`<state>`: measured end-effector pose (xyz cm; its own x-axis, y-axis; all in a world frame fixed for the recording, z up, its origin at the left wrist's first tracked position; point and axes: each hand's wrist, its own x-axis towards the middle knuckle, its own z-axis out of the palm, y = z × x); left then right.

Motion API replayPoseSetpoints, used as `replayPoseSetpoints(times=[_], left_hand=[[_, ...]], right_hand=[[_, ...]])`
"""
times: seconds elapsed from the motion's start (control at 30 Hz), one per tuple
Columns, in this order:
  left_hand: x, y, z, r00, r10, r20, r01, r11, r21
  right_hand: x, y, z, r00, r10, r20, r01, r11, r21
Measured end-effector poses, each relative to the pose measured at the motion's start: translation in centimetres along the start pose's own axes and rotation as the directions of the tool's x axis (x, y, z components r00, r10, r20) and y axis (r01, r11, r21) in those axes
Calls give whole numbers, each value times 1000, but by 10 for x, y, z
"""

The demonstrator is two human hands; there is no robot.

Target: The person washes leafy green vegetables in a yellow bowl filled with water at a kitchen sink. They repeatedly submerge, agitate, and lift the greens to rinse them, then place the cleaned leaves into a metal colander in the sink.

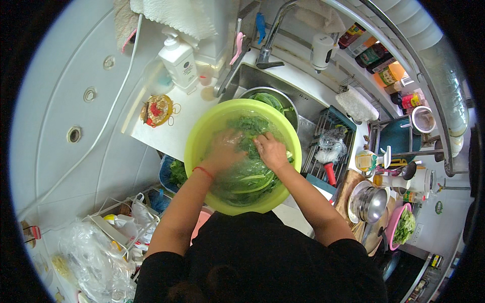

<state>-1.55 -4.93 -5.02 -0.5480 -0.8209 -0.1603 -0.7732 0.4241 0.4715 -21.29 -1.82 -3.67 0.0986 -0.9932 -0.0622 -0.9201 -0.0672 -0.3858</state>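
Observation:
In front of me a large yellow-green plastic basin (293,151) holds water and leafy greens (254,181). My left hand (225,151), with a red cord on its wrist, is in the basin at the left, blurred and partly under water. Whether its fingers grip any leaves cannot be made out. On the other side, my right hand (272,151) has its fingers curled onto a bunch of leaves near the basin's middle. Beyond the basin, partly hidden by it, a round metal bowl (288,99) with more greens sits in the steel sink (303,100).
A faucet (267,49) rises behind the sink. White counter (159,136) at left carries a pump bottle (178,62). To the right are a dish rack (320,136), a spray bottle (367,161), stacked metal bowls (367,204) and a pink basin of greens (394,227). Plastic bags (94,257) lie lower left.

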Motion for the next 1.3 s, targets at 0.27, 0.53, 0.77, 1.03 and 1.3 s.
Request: replayPoseSetpoints(times=[0.27, 0.53, 0.77, 1.03, 1.3], left_hand=[[-8, -17, 1, 987, 134, 91, -106, 958, -268], [-10, 20, -32, 952, -25, -304, -122, 882, -455], [21, 7, -36, 983, -40, -179, -71, 815, -575], [18, -19, -28, 967, -254, -17, 177, 719, -672], [31, -22, 24, 941, -196, -277, 104, 944, -314]], right_hand=[[-9, -6, -37, 922, 220, -320, -120, 945, 303], [-8, -16, -58, 952, 302, 49, -107, 180, 978], [9, -17, -69, 903, 372, 217, -229, -10, 973], [4, -6, -40, 961, 110, -255, -98, 993, 60], [24, 11, 15, 997, 46, -60, -31, 974, 226]])
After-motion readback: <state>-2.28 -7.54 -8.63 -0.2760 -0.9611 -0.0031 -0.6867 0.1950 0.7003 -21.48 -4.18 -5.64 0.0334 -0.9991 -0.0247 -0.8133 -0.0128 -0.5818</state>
